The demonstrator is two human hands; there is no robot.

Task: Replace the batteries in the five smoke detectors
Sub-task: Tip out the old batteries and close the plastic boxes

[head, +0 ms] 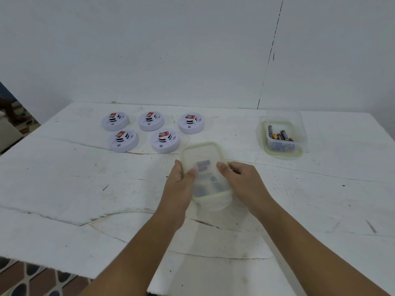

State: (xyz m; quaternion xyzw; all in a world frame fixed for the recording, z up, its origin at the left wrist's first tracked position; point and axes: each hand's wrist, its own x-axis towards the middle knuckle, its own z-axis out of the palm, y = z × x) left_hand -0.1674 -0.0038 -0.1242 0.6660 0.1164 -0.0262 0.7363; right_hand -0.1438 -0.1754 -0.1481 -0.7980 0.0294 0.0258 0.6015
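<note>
Hands both on lidded box mid-desk: left hand and right hand grip its sides, thumbs on lid. Batteries inside. Five detectors behind on desk, untouched. Open tub of batteries far right. Risk: lid pops suddenly, batteries scatter, mix with other lot. Labels red, too blurry to read.

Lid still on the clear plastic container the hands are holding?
Yes: the green-rimmed lid covers the clear plastic container, gripped by left hand and right hand.
</note>
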